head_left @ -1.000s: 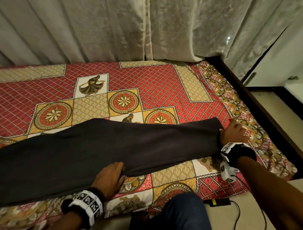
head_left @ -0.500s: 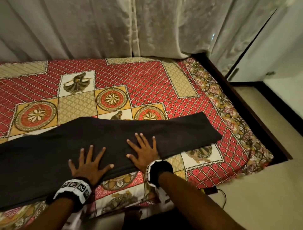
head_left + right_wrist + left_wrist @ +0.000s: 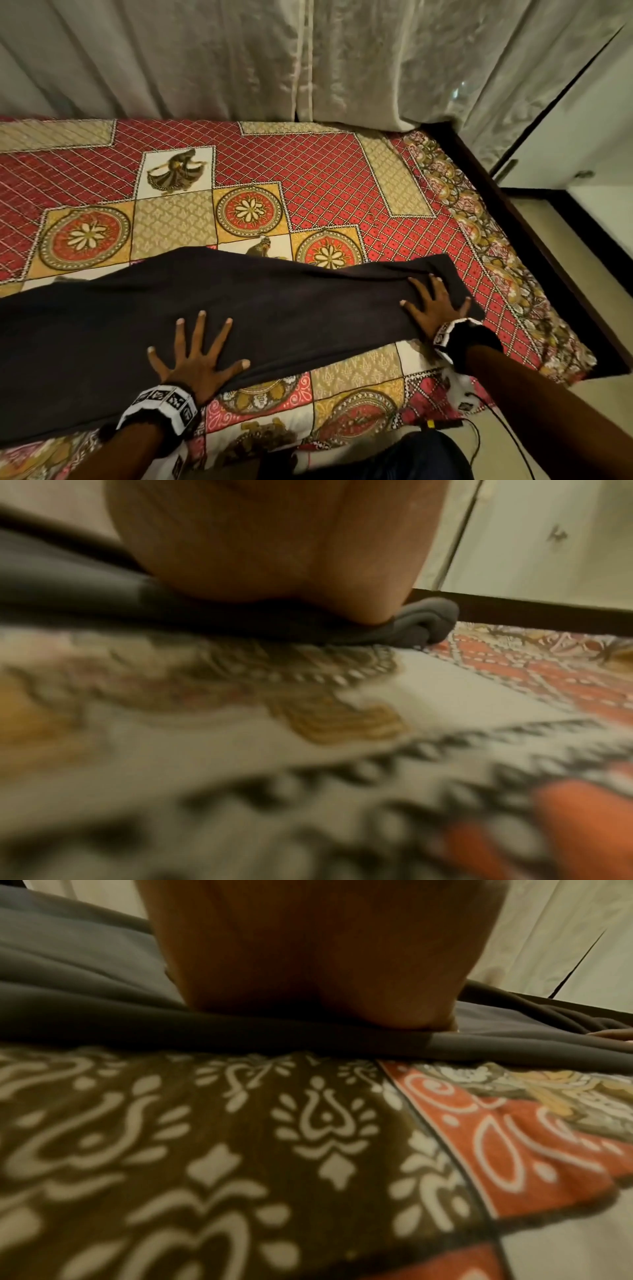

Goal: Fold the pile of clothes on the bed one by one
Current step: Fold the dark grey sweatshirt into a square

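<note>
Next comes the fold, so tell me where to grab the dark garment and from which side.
Grip the garment at its narrow right end, beside the right hand, coming from the right. That end lies free on the bedspread, so it can probably be carried leftward over the part the left hand presses flat.

**One garment, two hands, one bed**

One dark garment spans the frame's middle. Two hands lie on it: left hand lower centre, right hand centre right. One patterned bed; two wrist bands.
</note>
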